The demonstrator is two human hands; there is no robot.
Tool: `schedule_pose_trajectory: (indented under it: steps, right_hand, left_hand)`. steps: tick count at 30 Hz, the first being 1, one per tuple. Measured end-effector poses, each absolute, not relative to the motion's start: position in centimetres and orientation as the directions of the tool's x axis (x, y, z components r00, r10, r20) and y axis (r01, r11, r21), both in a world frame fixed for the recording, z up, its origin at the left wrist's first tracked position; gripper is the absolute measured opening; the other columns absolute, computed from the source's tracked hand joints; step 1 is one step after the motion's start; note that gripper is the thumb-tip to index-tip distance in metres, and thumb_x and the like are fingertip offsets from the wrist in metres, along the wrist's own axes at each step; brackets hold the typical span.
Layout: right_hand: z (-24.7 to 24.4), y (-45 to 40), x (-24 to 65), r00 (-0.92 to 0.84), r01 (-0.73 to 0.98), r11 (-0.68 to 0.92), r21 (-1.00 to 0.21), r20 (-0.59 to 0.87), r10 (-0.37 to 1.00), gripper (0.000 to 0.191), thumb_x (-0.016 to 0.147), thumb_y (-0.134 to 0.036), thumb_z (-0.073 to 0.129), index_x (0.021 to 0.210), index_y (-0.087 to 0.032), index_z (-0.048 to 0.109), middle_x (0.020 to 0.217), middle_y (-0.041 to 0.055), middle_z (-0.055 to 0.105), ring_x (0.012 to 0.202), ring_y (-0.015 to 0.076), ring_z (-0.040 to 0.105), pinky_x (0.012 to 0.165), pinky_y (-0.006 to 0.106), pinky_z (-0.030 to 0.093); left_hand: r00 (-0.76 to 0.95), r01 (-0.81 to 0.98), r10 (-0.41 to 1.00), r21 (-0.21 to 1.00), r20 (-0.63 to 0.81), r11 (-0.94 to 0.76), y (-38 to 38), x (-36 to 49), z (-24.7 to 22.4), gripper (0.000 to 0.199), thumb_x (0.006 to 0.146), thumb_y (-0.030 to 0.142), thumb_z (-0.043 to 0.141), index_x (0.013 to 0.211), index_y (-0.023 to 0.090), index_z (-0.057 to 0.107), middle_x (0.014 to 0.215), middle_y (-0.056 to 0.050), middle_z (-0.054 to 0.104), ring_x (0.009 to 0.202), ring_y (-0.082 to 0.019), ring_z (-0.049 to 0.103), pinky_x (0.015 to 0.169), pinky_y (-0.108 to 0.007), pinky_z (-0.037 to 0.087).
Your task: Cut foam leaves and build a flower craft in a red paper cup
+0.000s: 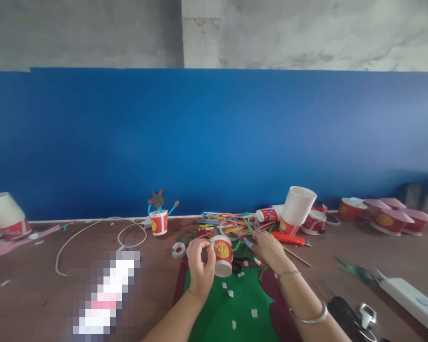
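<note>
My left hand (201,266) is closed, thumb and forefinger pinched together at the side of a red and white paper cup (223,254) with a yellow emblem. A small pale green bit shows by those fingertips. The cup tilts above a green paper sheet (217,308). To its right, my right hand (269,248) reaches into the clutter, fingers bent together and pointing down. What they hold, if anything, I cannot make out. Close to them lie a pile of coloured straws (224,221), green paper scraps (243,254) and a red utility knife (288,238).
A paper cup figure (159,222) and a tape roll (179,250) stand left of the hands. Stacked cups (296,211) rise behind the knife. Pink-topped cups (392,218), a white power strip (410,297) and a black strap (345,316) are on the right. A white cable (59,256) loops left.
</note>
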State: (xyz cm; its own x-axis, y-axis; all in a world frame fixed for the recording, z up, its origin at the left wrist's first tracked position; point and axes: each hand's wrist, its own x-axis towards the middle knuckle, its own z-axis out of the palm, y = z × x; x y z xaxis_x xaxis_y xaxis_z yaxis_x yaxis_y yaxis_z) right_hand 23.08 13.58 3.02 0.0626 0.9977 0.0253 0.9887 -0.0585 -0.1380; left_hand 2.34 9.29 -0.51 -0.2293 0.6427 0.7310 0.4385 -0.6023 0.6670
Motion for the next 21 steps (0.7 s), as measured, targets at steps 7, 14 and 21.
schedule_pose_trajectory:
  steps: [7, 14, 21]
  right_hand:
    - [3.6, 13.5, 23.1, 0.133, 0.983, -0.13, -0.128, 0.019, 0.991, 0.02, 0.077, -0.026, 0.05, 0.084, -0.011, 0.063, 0.088, 0.0187, 0.066, 0.085, 0.0309, 0.062, 0.064, 0.034, 0.041]
    - [8.0, 11.3, 20.5, -0.115, 0.879, 0.305, -0.366, 0.458, 0.881, 0.017, 0.082, -0.028, 0.047, 0.091, -0.018, 0.058, 0.087, 0.0067, 0.066, 0.081, 0.0205, 0.06, 0.071, 0.029, 0.042]
    - [8.5, 9.2, 17.1, -0.351, 0.727, 0.546, -0.415, 0.458, 0.817, 0.013, 0.076, -0.014, 0.05, 0.082, -0.02, 0.059, 0.084, 0.0036, 0.063, 0.081, 0.0182, 0.056, 0.073, 0.029, 0.041]
  left_hand:
    - [-0.252, 0.452, 0.63, 0.665, 0.734, -0.594, 9.4, 2.2, -0.3, 0.006, 0.082, 0.019, 0.05, 0.078, 0.019, 0.054, 0.081, -0.005, 0.057, 0.08, -0.018, 0.054, 0.071, -0.033, 0.046]
    - [-0.263, 0.512, 0.613, 0.646, 0.745, -0.566, 9.8, 2.1, -0.5, 0.008, 0.079, 0.018, 0.051, 0.072, 0.019, 0.054, 0.084, -0.006, 0.06, 0.082, -0.02, 0.055, 0.072, -0.036, 0.045]
    - [-0.252, 0.521, 0.618, 0.643, 0.745, -0.562, 9.6, 2.1, -0.2, 0.01, 0.079, 0.018, 0.051, 0.069, 0.019, 0.054, 0.081, -0.005, 0.06, 0.079, -0.02, 0.055, 0.072, -0.036, 0.045]
